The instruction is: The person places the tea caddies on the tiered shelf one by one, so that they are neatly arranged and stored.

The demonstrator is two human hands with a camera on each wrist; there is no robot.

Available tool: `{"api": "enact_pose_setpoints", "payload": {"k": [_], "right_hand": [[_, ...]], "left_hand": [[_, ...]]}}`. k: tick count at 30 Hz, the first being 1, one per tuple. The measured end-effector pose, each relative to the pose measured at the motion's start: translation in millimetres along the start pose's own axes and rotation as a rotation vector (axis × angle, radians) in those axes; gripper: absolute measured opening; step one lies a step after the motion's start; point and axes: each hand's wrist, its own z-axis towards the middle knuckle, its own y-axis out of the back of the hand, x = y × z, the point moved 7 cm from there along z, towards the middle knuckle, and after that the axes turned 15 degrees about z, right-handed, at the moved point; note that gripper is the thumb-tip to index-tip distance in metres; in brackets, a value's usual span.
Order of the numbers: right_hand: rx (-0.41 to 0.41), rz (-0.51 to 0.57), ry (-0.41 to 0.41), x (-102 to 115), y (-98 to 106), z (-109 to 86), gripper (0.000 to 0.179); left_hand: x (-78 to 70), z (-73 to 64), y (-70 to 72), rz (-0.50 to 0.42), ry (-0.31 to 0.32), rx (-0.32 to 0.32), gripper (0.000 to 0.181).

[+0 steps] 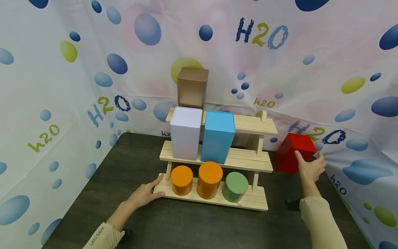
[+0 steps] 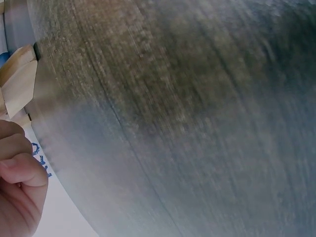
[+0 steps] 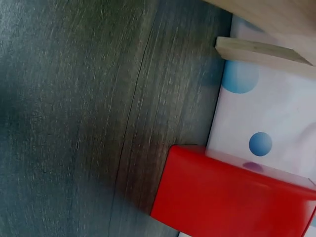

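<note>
In the head view, my left hand [image 1: 143, 196] holds the left end of the bottom tier of a three-tier wooden shelf [image 1: 252, 202], thumb and forefinger at its edge. The left wrist view shows the same hand [image 2: 19, 180] with curled fingers at the lower left. At the far right, my right hand [image 1: 311, 169] grips a red box [image 1: 287, 155], its thumb on the near face and the other fingers at the right side. The right wrist view shows the red box [image 3: 227, 197] but not the hand. I cannot tell whether the box touches the table.
A brown-gold box [image 1: 191, 88] stands on the top tier. On the middle tier are a white box [image 1: 186, 136] and a blue box [image 1: 218, 138]. The bottom tier bears two orange canisters [image 1: 209, 178] and a green canister [image 1: 235, 186]. A patterned sheet [image 1: 264, 69] backs the dark table [image 1: 199, 228].
</note>
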Motion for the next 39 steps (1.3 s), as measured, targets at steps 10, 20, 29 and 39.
{"api": "enact_pose_setpoints", "payload": {"k": [10, 20, 29, 39], "right_hand": [[0.093, -0.083, -0.045, -9, -16, 7.5, 0.109], [0.048, -0.073, -0.095, -14, -21, 15.3, 0.108], [0.026, -0.141, -0.077, -4, -25, 22.1, 0.109], [0.023, -0.150, -0.022, -2, -17, 18.8, 0.104]], "left_hand": [[-1.5, -1.3, 3.4, 0.044, -0.003, -0.008, 0.076], [-2.5, -1.4, 2.7, 0.034, 0.003, -0.006, 0.076], [-2.6, -1.0, 4.4, 0.045, 0.012, -0.009, 0.075], [-1.4, -0.5, 3.4, 0.047, 0.024, 0.003, 0.076]]}}
